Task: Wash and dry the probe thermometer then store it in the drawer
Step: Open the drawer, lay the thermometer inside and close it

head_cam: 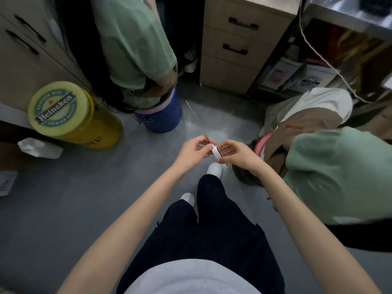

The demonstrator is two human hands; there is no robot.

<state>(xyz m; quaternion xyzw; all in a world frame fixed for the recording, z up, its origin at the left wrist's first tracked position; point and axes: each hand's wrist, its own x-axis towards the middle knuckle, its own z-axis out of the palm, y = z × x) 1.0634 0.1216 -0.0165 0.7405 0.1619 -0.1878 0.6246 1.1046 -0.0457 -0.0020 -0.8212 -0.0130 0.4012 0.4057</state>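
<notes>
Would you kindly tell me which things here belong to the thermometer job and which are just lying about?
Belongs to the job:
white probe thermometer with thin metal probe, held by left hand and right hand
light wooden drawer unit

Lying about:
yellow Heineken stool
blue plastic bucket
crumpled white bag

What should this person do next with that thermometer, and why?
Probably carry it to the drawer unit ahead: both hands, left hand and right hand, hold the probe thermometer, its probe pointing away over bare floor, and every drawer looks closed.

Thermometer (pixel 214 148) between both hands, drawers (pixel 237 43) ahead.
</notes>
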